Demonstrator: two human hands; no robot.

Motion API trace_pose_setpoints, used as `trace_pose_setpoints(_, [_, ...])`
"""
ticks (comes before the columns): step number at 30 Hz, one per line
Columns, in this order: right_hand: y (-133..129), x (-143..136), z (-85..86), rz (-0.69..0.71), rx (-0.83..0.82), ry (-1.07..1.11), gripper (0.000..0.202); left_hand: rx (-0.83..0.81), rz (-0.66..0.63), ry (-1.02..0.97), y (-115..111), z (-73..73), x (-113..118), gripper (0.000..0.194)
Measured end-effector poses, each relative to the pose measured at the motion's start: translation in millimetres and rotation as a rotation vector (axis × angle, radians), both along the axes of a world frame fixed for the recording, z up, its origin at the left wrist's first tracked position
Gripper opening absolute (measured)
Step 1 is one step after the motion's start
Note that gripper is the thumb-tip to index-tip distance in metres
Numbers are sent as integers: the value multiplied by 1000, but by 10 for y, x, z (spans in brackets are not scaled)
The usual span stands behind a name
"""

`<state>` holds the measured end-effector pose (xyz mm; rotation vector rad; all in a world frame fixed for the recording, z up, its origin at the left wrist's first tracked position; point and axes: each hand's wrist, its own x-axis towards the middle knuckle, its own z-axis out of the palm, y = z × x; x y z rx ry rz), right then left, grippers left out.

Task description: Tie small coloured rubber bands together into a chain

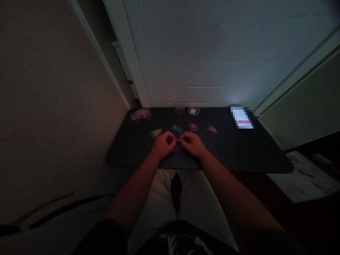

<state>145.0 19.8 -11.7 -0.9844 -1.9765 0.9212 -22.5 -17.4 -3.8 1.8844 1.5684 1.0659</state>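
My left hand and my right hand meet above the middle of the dark table. Both have thumb and forefinger pinched together, the tips nearly touching. Whatever lies between them is too small and dim to make out. Just below and between the hands is a small pile of purple strands, perhaps little rubber bands, partly hidden. Beyond the fingers sit a cream-yellow pile, a teal pile, a pinkish-red pile and a violet pile of similar thin pieces.
A larger mixed pile occupies the table's far left corner. At the back edge stand a clear round container and a round lid with a white square. A lit phone is at far right. A white door rises behind.
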Motion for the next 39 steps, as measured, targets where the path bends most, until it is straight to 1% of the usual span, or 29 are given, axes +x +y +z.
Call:
trace_pose_setpoints(8, [1, 4, 10, 34, 15, -1, 8, 41, -27, -41, 21, -44, -11, 10])
trace_pose_setpoints(22, [23, 3, -20, 22, 70, 8, 13, 63, -21, -5, 19, -46, -14, 10])
trace_pose_setpoints(32, [20, 1, -18, 6, 91, -17, 12, 72, -23, -14, 24, -51, -17, 9])
trace_pose_setpoints(35, [11, -1, -12, -4, 76, -12, 12, 68, -19, -10, 23, -50, -15, 9])
trace_pose_setpoints(39, [-8, -3, 0, -6, 18, 6, 10, 68, -10, -2, 17, -36, -10, 8])
